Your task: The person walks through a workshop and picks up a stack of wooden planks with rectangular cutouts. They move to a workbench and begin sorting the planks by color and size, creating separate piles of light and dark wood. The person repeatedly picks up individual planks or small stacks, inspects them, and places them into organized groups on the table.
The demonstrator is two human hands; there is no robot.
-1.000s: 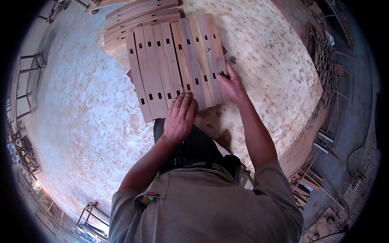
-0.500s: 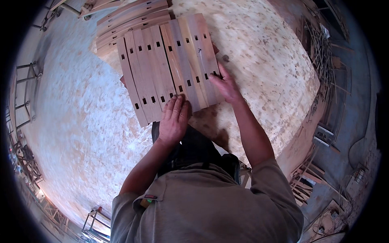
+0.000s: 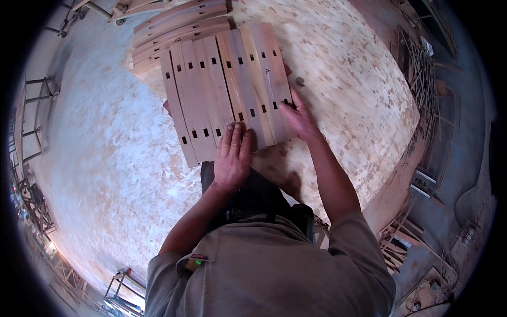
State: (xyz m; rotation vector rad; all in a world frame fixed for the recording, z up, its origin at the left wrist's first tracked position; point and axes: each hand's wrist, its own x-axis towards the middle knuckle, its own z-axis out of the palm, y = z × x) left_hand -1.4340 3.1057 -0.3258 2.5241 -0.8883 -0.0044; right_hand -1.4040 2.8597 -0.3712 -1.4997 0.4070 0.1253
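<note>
A row of wooden slats [image 3: 203, 95], reddish brown with a few yellowish ones, lies side by side on a pale, stained surface. Each slat has a dark rectangular slot near either end, and a narrow dark gap runs down the middle of the row. My left hand [image 3: 232, 161] rests on the near ends with its fingers stretched flat over the wood. At the right edge, my right hand [image 3: 302, 120] grips the outermost slat, thumb on top beside a slot; its other fingers are partly hidden along the side.
Behind the row lies another group of slotted slats [image 3: 182, 26]. The broad pale surface [image 3: 348, 105] stretches to both sides. Piles of thin wood strips [image 3: 417, 74] and offcuts [image 3: 396, 240] lie at the right. Metal frames [image 3: 37, 98] stand along the left.
The whole view has shifted slightly, so slats and hands appear a little farther right and lower. My left fingers look slightly more spread; both hands remain on the slats.
</note>
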